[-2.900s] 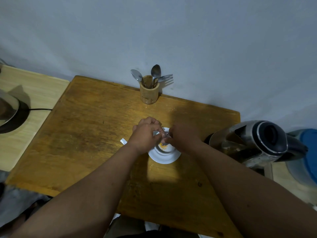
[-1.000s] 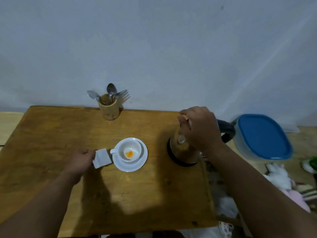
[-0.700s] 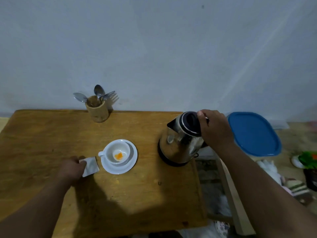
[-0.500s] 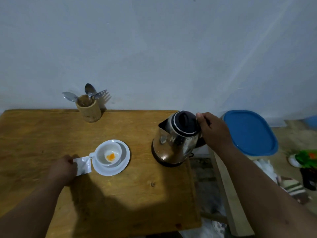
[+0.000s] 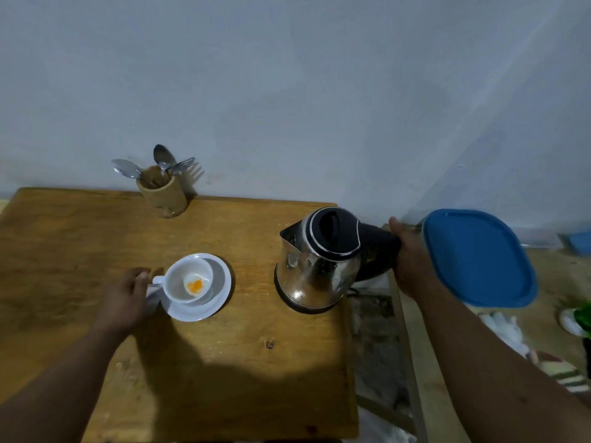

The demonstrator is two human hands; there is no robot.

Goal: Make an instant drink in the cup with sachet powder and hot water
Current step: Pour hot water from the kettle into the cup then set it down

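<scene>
A white cup (image 5: pixel 188 279) stands on a white saucer (image 5: pixel 220 292) on the wooden table (image 5: pixel 80 251); orange powder (image 5: pixel 195 285) lies in its bottom. My left hand (image 5: pixel 123 298) rests just left of the cup's handle and holds the white sachet (image 5: pixel 153 298), mostly hidden under the fingers. A steel kettle (image 5: pixel 315 271) with a black lid sits at the table's right edge. My right hand (image 5: pixel 411 263) is wrapped around its black handle.
A bamboo holder (image 5: pixel 163 195) with spoons and a fork stands at the table's back edge against the wall. A container with a blue lid (image 5: pixel 476 257) sits right of the kettle. Soft items lie on the floor at the far right.
Both hands were over the cup earlier. My right hand has since taken the kettle by its handle, and my left hand has moved the sachet up against the cup's handle.
</scene>
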